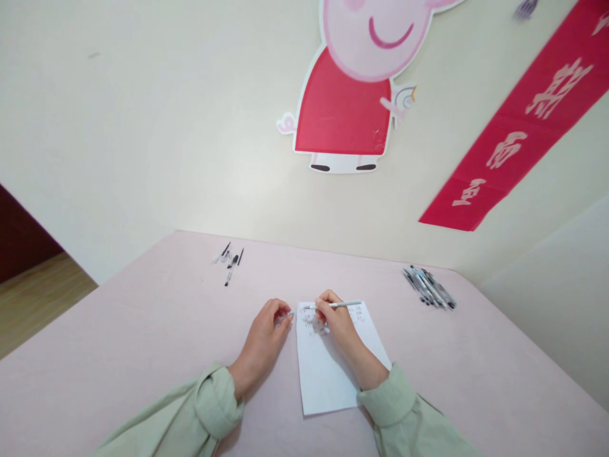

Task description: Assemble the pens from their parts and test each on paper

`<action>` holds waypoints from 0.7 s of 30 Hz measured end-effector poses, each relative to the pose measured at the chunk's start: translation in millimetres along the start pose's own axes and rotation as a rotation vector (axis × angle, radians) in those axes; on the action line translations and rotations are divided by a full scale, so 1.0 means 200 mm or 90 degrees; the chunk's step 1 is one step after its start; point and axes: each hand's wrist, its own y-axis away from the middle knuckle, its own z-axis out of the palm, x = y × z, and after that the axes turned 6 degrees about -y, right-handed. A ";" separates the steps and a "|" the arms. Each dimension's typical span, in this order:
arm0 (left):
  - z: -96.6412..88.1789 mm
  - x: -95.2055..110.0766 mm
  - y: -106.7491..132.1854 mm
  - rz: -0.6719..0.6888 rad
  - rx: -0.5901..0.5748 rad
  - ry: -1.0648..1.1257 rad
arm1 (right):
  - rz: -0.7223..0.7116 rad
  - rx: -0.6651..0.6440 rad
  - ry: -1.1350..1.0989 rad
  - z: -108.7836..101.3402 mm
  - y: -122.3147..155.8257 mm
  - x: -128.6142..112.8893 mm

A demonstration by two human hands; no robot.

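My right hand [335,320] is closed round a slim pale pen [349,304], its tip pointing left over the upper part of a white sheet of paper [326,377]. Dark handwriting covers the top of the sheet, and the lower part is blank. Just left of the paper's edge, my left hand [267,333] pinches a small clear piece with a light-blue end, which looks like a pen cap [291,313]. Fingers hide most of that piece. Whether the pen tip touches the paper I cannot tell.
The table [166,336] has a pale pink cover and meets the wall at the back. A pile of pens [429,287] lies at the right rear. Several loose pen parts [231,261] lie at the left rear. A pig cutout [342,114] and a red banner [504,146] hang on the wall.
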 end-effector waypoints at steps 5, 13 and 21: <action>0.00 -0.02 0.00 0.005 0.014 0.033 | 0.011 -0.023 -0.032 0.02 0.01 -0.01; -0.01 -0.04 -0.01 -0.015 0.080 -0.001 | 0.007 -0.038 -0.057 0.01 0.01 0.00; 0.01 -0.04 -0.03 -0.124 0.120 0.165 | 0.042 -0.053 -0.151 0.01 0.01 0.01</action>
